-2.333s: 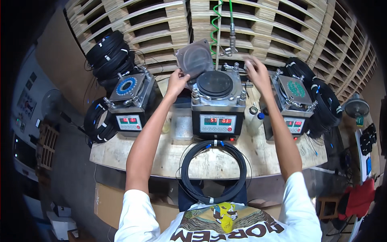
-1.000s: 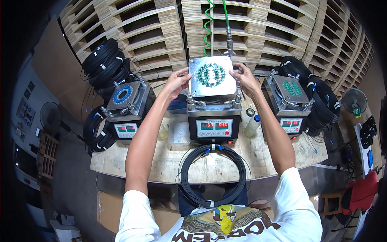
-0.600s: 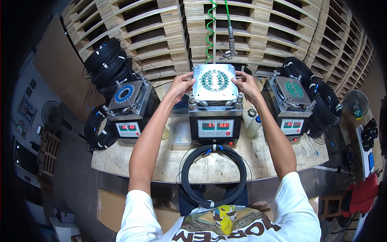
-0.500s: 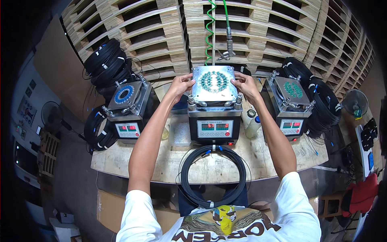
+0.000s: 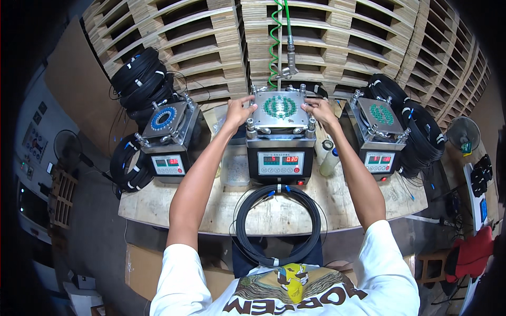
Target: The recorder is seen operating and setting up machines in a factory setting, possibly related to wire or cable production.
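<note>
A square metal fixture plate (image 5: 271, 118) with a ring of green connector holders lies level on the middle polishing machine (image 5: 281, 166), between its corner posts. My left hand (image 5: 240, 113) is at the plate's left edge, its thumb on the rim and its index finger reaching to the rear left post. At the opposite edge, my right hand (image 5: 320, 111) has its thumb and index finger by the rear right post. Both hands look pinched on the plate's sides; the other fingers are partly hidden. In front of the machine hangs a coil of black cable (image 5: 242, 224) over the table's front edge.
Similar machines stand at left (image 5: 167, 166) and right (image 5: 380, 162), with black cable coils (image 5: 138, 73) beside them. A clear tray (image 5: 235, 173) and a blue-capped bottle (image 5: 330, 164) flank the middle machine. An air gun (image 5: 289, 68) hangs behind, before stacked pallets (image 5: 337, 47).
The plate has come down from a raised, tilted position to lie between the posts. The middle machine's red display has changed. My fingers have shifted toward the rear posts, and the air gun has swung left.
</note>
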`<state>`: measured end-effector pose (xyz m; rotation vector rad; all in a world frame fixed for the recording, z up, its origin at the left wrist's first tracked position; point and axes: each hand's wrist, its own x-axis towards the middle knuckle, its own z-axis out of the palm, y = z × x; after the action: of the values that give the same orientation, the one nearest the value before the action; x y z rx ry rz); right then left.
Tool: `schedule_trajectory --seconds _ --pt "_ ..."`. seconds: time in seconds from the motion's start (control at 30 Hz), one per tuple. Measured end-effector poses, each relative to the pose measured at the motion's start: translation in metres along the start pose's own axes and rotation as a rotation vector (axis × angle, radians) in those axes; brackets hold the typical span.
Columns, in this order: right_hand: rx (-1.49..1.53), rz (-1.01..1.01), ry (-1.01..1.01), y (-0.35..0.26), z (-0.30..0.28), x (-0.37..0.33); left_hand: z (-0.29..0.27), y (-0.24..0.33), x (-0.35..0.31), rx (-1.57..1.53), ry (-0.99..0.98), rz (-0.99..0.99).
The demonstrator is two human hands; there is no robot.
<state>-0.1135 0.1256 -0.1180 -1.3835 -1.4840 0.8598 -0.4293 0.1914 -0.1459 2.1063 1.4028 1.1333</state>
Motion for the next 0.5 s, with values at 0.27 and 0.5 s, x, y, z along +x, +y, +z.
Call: schedule_trajectory --seconds 0.27,0.5 --pt "-0.126 -0.233 0.28 0.043 -0.028 -0.072 -0.01 0.02 -0.091 -0.295 0.131 -0.223" --pt "-0.284 -0.05 -0.221 0.116 -0.007 -0.207 -0.003 0.007 -0.266 0.11 -0.23 -0.143"
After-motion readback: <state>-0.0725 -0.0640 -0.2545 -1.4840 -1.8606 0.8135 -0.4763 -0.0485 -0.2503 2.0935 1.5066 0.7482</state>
